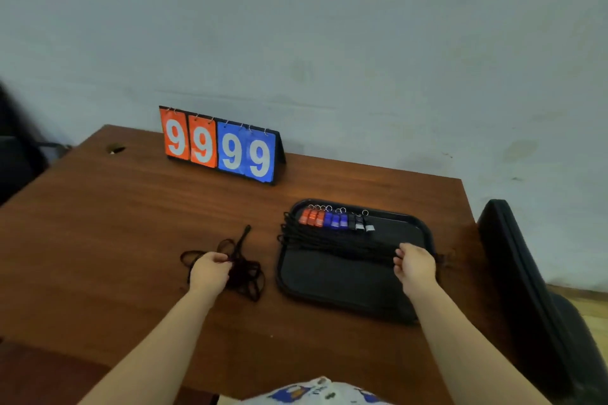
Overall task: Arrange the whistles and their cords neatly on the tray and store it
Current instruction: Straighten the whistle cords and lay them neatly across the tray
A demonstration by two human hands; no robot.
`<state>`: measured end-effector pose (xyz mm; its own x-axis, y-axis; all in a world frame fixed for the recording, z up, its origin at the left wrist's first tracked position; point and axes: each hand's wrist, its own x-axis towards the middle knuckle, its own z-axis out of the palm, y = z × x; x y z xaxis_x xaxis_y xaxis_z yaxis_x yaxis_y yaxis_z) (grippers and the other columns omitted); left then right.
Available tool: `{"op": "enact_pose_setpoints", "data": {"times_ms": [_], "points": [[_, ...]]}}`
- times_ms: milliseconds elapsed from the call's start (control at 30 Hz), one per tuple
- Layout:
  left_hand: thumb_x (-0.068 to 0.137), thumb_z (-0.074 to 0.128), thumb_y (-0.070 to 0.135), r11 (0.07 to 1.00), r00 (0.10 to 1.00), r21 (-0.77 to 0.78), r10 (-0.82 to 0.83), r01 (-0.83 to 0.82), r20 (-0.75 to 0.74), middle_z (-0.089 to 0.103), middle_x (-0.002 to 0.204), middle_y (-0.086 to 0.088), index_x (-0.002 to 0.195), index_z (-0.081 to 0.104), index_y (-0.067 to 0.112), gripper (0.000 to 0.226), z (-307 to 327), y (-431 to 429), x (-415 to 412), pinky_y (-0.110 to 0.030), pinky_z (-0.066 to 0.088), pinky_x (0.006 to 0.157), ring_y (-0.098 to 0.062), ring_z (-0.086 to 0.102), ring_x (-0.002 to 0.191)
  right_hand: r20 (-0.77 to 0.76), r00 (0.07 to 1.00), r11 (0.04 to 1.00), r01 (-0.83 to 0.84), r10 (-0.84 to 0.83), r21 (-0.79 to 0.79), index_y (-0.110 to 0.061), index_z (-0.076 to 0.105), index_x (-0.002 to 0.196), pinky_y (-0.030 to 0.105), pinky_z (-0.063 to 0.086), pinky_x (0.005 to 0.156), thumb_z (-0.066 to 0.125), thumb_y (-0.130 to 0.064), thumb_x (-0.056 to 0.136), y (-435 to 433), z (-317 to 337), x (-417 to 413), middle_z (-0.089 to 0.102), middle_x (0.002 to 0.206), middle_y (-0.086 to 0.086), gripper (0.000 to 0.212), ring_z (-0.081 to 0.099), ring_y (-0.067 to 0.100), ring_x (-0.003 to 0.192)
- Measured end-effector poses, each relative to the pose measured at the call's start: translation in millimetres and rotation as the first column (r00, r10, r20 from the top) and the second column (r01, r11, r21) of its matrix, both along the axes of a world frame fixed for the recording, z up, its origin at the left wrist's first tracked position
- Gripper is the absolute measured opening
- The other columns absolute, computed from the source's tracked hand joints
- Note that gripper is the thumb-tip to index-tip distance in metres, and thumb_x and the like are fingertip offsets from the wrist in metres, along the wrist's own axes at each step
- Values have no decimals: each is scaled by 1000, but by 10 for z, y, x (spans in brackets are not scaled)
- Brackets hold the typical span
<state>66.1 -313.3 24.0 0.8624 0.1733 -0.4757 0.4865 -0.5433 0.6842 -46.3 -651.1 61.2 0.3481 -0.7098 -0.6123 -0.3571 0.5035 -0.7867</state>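
Partly done, judging by the layout. Sitting on the right of the table (131,207), near the front edge: the tray (345,286), with whistles (335,220) lined up along its far rim, touching side by side, orange then blue then black and grey, rings pointing away. Stretched just below them across the tray's middle, left to right, in close parallel lines: cords (329,240), looping slightly over the left rim. Holding the right ends of those cords near the right rim with curled fingers, seemingly pinching them taut: the right hand (416,265). Apart on the bare wood left of the tray, curled down into a dark tangle (245,276) of loose cord and gripping it: the left hand (210,271). Cannot tell whether any whistle lies in that tangle; none visible. Left to do, probably: pull the tangle apart, lay its strands straight beside the others, tidy the ends hanging past the rim, then carry the tray off to storage. No storage place in view; only a scoreboard (220,146) at the back of the table.
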Motion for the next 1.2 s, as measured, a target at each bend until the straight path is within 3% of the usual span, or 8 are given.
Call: {"op": "enact_pose_setpoints", "data": {"times_ms": [233, 400, 500, 600, 767, 867, 1067, 1200], "points": [[92, 62, 21, 957, 984, 229, -176, 177, -28, 60, 83, 0, 115, 58, 12, 25, -106, 602, -107, -27, 45, 54, -19, 61, 72, -25, 956, 956, -292, 292, -34, -12, 58, 105, 25, 47, 61, 53, -13, 98, 800, -42, 434, 60, 88, 4, 10, 55, 12, 71], [96, 52, 23, 963, 993, 242, -105, 116, -58, 64, 74, -7, 101, 61, 11, 16, -193, 852, -67, -24, 40, 47, -19, 53, 54, -113, 797, 788, -604, 594, -116, -11, 61, 104, 24, 48, 62, 51, -14, 99, 1363, -76, 629, 62, 90, 6, 12, 57, 15, 73], [96, 51, 23, 970, 998, 235, -60, 62, -15, 64, 84, -9, 105, 59, 12, 16, -199, 957, -9, -24, 38, 45, -18, 51, 52, -253, 549, 510, -835, 797, -205, -13, 61, 104, 27, 50, 67, 49, -17, 99, 1673, -117, 731, 63, 94, 5, 13, 60, 14, 74], [97, 48, 22, 969, 984, 242, -8, -37, 180, 55, 112, -8, 114, 57, 12, 22, -160, 986, 54, -32, 49, 60, -22, 59, 75, -423, 228, 87, -941, 877, -326, -14, 60, 108, 33, 52, 82, 49, -19, 98, 1925, -173, 805, 62, 106, 3, 15, 62, 19, 94], [97, 51, 21, 953, 903, 290, -201, 91, 379, 55, 112, -2, 117, 59, 12, 23, -118, 884, 248, -27, 47, 76, -18, 55, 97, -644, -204, -530, -766, 737, -363, -22, 34, 148, 41, 34, 111, 47, -24, 98, 2326, -247, 915, 26, 156, 2, 51, 32, 27, 139], [96, 54, 29, 889, 873, 363, -393, 280, 290, 50, 125, -2, 126, 53, 17, 32, -184, 766, 366, -28, 49, 81, -20, 52, 110, -765, -320, -741, -607, 558, -287, -20, 28, 152, 45, 22, 117, 49, -25, 98, 2489, -353, 895, 17, 161, 4, 59, 20, 29, 146], [97, 47, 38, 647, 807, 630, -589, 429, 55, 51, 121, 1, 118, 54, 23, 26, -285, 610, 490, -33, 41, 91, -20, 49, 112, -748, -381, -766, -590, 544, -256, -16, 30, 151, 44, 11, 120, 47, -20, 98, 2470, -464, 837, 19, 160, 6, 56, 14, 26, 148], [99, 45, 28, 868, 908, 423, -368, 259, 199, 55, 96, 5, 98, 53, 23, 9, -243, 638, 600, -40, 40, 91, -22, 56, 99, -688, -173, -602, -658, 705, -452, -7, 55, 129, 33, 39, 98, 49, -14, 96, 2340, -485, 826, 47, 130, 8, 34, 46, 27, 118]]}}
